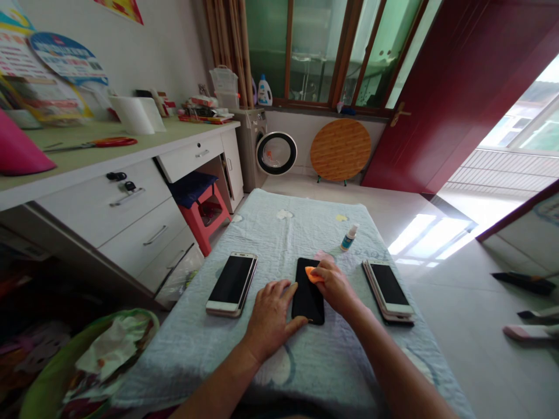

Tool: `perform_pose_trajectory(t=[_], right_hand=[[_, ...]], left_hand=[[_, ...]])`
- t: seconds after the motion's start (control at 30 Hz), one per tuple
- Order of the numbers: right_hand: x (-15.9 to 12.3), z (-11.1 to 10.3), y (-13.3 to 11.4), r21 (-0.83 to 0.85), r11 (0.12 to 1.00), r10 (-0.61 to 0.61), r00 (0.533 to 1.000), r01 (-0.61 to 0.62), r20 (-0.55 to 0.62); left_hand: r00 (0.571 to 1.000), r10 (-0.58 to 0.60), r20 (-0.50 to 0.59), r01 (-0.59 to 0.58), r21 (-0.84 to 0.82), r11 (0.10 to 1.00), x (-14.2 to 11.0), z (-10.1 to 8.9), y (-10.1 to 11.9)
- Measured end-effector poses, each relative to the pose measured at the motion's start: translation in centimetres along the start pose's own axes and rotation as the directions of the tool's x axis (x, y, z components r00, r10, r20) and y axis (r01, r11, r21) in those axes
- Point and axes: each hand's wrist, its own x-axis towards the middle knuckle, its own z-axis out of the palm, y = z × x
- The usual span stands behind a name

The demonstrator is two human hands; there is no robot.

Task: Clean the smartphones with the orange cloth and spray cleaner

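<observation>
A black smartphone (309, 299) lies flat on the cloth-covered table (301, 230) in front of me. My left hand (271, 311) rests at its left side, fingers spread, with the thumb along the lower edge. Pinched in my right hand (334, 284) is an orange cloth (312, 274), pressed on the upper part of the dark screen. To the left lies a stack of phones with a white-framed phone (233, 282) on top. Another stack, topped by a white phone (392, 288), sits to the right. A small spray bottle (349, 238) stands upright beyond my right hand.
A green bin (151, 326) with crumpled paper stands at the lower left. Along the left wall runs a desk with drawers (109, 215), and a red stool (203, 215) is tucked under it. Behind the table are a washing machine (251, 148) with its door open and a round wooden tabletop (340, 150).
</observation>
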Motion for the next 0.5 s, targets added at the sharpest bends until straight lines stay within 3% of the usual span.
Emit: perform_pose_trajectory(t=[0.3, 0.43, 0.5], right_hand=[[-5.3, -1.0, -3.2, 0.177, 0.984, -0.016, 0.993, -0.004, 0.114], [-5.6, -3.0, -3.0, 0.315, 0.949, -0.058, 0.962, -0.03, 0.266], [-5.0, -3.8, -2.3, 0.424, 0.9, -0.026, 0.958, -0.101, 0.284]], left_hand=[[1.0, 0.017, -0.021, -0.017, -0.023, 1.0, 0.0, 0.4, -0.4], [1.0, 0.019, -0.025, -0.02, -0.03, 0.999, 0.1, 0.4, -0.4], [1.0, 0.018, -0.022, -0.019, -0.031, 0.999, 0.1, 0.4, -0.4]])
